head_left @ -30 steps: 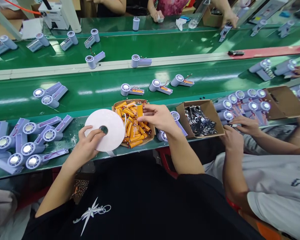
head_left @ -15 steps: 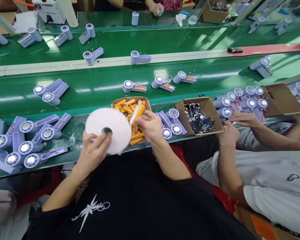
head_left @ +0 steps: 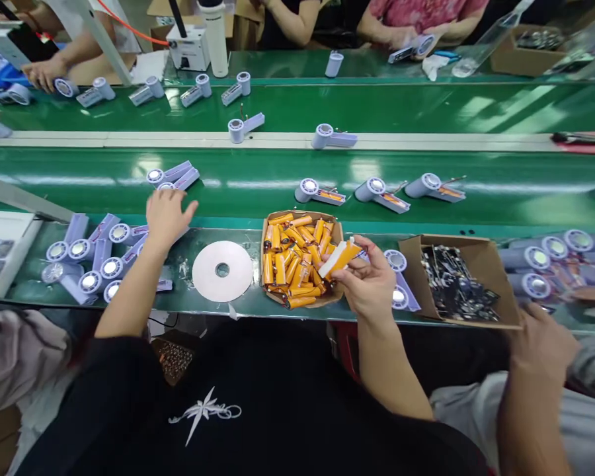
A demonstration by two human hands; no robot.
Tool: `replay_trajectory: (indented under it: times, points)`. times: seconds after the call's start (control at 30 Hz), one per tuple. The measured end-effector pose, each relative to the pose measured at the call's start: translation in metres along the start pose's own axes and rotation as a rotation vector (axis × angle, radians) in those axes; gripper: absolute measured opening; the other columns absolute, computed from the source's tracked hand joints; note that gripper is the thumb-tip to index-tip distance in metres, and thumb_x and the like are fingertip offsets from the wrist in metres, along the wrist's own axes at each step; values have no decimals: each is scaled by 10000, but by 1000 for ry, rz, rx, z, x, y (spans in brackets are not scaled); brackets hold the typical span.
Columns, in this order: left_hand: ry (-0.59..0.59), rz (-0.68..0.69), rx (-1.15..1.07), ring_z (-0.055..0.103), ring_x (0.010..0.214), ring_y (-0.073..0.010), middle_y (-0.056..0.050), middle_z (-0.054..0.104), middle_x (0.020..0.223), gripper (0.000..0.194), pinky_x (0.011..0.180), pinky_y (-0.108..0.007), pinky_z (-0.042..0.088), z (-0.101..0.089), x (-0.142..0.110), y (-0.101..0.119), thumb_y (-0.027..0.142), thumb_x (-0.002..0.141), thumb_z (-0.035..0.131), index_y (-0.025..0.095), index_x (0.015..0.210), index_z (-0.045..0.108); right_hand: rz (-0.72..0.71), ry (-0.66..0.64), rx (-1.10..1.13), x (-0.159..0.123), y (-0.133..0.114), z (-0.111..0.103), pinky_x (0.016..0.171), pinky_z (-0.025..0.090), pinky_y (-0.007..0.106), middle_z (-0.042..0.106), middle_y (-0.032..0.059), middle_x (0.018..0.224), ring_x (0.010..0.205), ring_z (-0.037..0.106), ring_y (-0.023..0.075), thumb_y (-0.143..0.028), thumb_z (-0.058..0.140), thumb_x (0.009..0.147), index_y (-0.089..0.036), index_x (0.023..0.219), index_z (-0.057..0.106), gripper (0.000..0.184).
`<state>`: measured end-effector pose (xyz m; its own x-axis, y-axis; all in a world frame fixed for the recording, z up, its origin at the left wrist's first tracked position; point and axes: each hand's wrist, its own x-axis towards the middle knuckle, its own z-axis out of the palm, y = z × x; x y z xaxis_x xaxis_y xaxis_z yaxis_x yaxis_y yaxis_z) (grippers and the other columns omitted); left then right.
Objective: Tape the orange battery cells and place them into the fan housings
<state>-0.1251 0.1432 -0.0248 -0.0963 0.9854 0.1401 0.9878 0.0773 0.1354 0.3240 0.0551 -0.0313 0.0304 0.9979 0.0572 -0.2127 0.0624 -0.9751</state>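
Observation:
My right hand (head_left: 369, 281) pinches an orange battery (head_left: 346, 256) with a white strip along one side, just over the right edge of an open cardboard box (head_left: 339, 231). Many more orange batteries (head_left: 292, 254) fill that box. A flat white tape roll (head_left: 208, 271) with a round centre hole lies on the bench to the box's left. My left hand (head_left: 168, 215), thumb apart and nothing visible in it, is stretched out at the belt's near edge. Its fingertips are by two lilac handheld fan bodies (head_left: 181, 173); whether they touch is unclear.
Several lilac fan bodies (head_left: 90, 281) crowd the bench at left. On the green belt (head_left: 248, 168) stand fan bodies with orange batteries inside (head_left: 377, 190). A box of small dark parts (head_left: 459, 281) sits at right, beside a co-worker's hand (head_left: 545, 337). Other people work across the line.
The tape roll, held in my left hand before, now lies on the bench. My left hand has reached forward and left to the belt. My right hand still holds the battery; the view has shifted.

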Motion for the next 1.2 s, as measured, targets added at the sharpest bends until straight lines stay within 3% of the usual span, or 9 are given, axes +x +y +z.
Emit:
replay_trajectory:
  times: [0.1,0.2,0.3,0.5,0.63,0.77,0.87,0.97,1.2]
  points:
    - [-39,-51,182,414,1505,-485,-291,581,1569,525,1213,-697,340,6,54,-14,406,1066,442,99,1405,700,-27,40,-33,-2,-7,-12,766,759,428,878,22,932,815,884,316,-446,1076,663,-326,1279,696,734]
    - [-156,17,260,486,1413,-504,-321,611,1479,479,1075,-669,461,20,74,-24,303,1010,471,93,1351,733,-34,100,-63,-11,-10,-33,673,754,422,861,21,858,729,870,321,-458,1065,685,-315,1240,713,672]
    - [-194,106,310,476,1393,-533,-333,625,1408,436,1032,-687,477,33,87,-18,260,974,485,86,1245,780,-52,118,-78,-3,-14,-42,701,759,457,849,12,815,716,865,320,-470,1044,725,-321,1229,715,620]
    - [-365,251,313,525,1384,-537,-315,681,1360,395,988,-646,532,41,126,11,295,915,631,120,1228,796,-190,-23,-133,73,-42,3,830,764,453,855,29,992,858,880,297,-492,1054,693,-318,1198,718,631]
    - [-426,281,313,678,1244,-453,-266,753,1262,380,981,-547,552,37,126,23,306,950,651,143,1272,772,-137,-255,-128,106,-47,43,843,763,452,832,21,1012,901,874,285,-476,1052,691,-303,1199,734,623]
    - [-349,535,207,669,1338,-386,-216,743,1374,360,977,-460,558,40,122,56,279,987,656,192,1329,728,-60,-383,-154,129,-38,67,871,754,418,830,9,975,880,863,251,-493,1037,703,-280,1250,734,660]
    - [-360,680,155,653,1375,-347,-189,758,1357,331,1018,-427,548,49,127,85,219,958,702,197,1286,737,-18,-422,-158,140,-31,72,902,741,397,832,11,979,894,862,241,-529,1010,733,-271,1300,713,690]
    - [-341,713,152,660,1344,-337,-202,756,1351,339,1094,-444,518,57,134,102,143,948,664,163,1276,746,6,-439,-164,143,-26,68,910,734,386,835,15,986,910,864,239,-522,996,754,-264,1318,700,687]
    - [-354,728,193,625,1377,-337,-225,755,1315,445,1151,-472,480,61,132,110,26,960,458,123,1248,784,13,-467,-181,158,-20,71,917,716,368,832,12,971,922,854,227,-534,984,760,-264,1317,687,686]
